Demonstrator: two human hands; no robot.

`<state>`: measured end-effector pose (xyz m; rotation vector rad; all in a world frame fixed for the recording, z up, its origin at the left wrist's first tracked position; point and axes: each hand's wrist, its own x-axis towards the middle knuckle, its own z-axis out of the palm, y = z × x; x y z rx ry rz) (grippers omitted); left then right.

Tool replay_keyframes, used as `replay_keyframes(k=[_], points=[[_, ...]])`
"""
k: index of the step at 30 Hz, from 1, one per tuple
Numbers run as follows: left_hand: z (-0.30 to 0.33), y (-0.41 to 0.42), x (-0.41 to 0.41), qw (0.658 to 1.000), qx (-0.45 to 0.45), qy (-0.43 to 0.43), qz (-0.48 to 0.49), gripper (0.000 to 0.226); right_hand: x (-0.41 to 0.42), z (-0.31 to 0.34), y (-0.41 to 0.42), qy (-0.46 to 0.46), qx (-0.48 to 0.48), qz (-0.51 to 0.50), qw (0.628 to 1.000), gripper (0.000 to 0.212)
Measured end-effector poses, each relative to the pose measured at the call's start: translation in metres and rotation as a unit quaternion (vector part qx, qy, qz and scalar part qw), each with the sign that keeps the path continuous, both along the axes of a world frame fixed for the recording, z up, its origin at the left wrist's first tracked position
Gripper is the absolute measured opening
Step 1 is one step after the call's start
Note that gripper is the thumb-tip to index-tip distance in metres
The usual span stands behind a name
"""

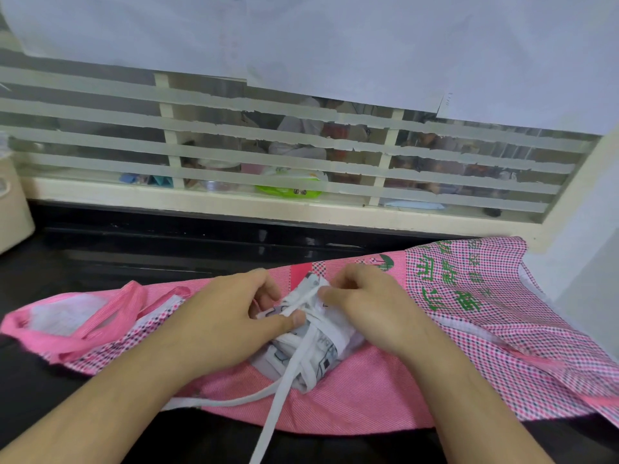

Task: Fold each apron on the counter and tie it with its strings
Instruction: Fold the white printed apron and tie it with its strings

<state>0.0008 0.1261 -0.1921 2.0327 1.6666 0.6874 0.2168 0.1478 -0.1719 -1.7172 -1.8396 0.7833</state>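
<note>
A: Small folded white apron bundle with grey print [308, 343], wrapped by its flat white fabric strings [284, 383]. Located centre of view, resting on a spread pink checked apron with green lettering [469, 296], itself on the dark glossy surface [134, 256].

B: Long axis?

A: Diagonal, from lower left near the body up toward the far right. Far end tucked under both hands; near end exposed. Two loose string tails trailing off the near end: one toward the bottom edge and cut off by the frame, one curving left under the left forearm.

B: Left hand [227, 316]?

A: Fingers curled round the bundle's left side, thumb pressed on a string crossing the top.

B: Right hand [365, 306]?

A: Fingers bent, thumb and forefinger pinching a string at the bundle's far end.

B: Hidden or unclear?

A: Knot area covered by fingertips; whether tied, cannot tell. Grey print too creased to read. Pink apron's right edge runs out of frame; its pink loop strap [100, 316] lies at left. Striped frosted window [301, 152] behind the surface, contents beyond blurred. Beige object [13, 202] at left edge, cut off, not identifiable.
</note>
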Motion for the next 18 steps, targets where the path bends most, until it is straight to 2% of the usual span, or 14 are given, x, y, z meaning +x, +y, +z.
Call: replay_keyframes(k=[3, 7, 8, 10, 14, 17, 18], points=[[0.003, -0.003, 0.003, 0.999, -0.023, -0.045, 0.0, 0.026, -0.002, 0.0, 0.001, -0.035, -0.04, 0.054, 0.997, 0.021], [0.007, -0.006, 0.009, 0.992, -0.021, -0.126, -0.014, 0.019, 0.002, 0.002, 0.002, 0.004, -0.058, 0.072, 0.996, 0.014], [0.009, -0.008, 0.009, 0.989, -0.013, -0.149, -0.016, 0.019, 0.004, 0.003, 0.003, 0.036, -0.057, 0.069, 0.995, 0.013], [0.014, -0.008, 0.008, 0.98, 0.009, -0.198, -0.021, 0.021, 0.009, 0.006, 0.003, 0.144, -0.063, 0.071, 0.985, 0.025], [0.017, -0.003, 0.004, 0.95, 0.024, -0.309, -0.037, 0.032, 0.009, 0.005, 0.008, 0.334, -0.03, 0.078, 0.939, 0.041], [0.019, 0.0, 0.001, 0.898, -0.076, -0.43, -0.061, 0.035, 0.009, 0.007, 0.011, 0.426, 0.029, 0.053, 0.903, 0.039], [0.019, 0.002, -0.002, 0.886, -0.107, -0.445, -0.068, 0.04, 0.011, 0.009, 0.011, 0.456, 0.046, 0.044, 0.888, 0.034]])
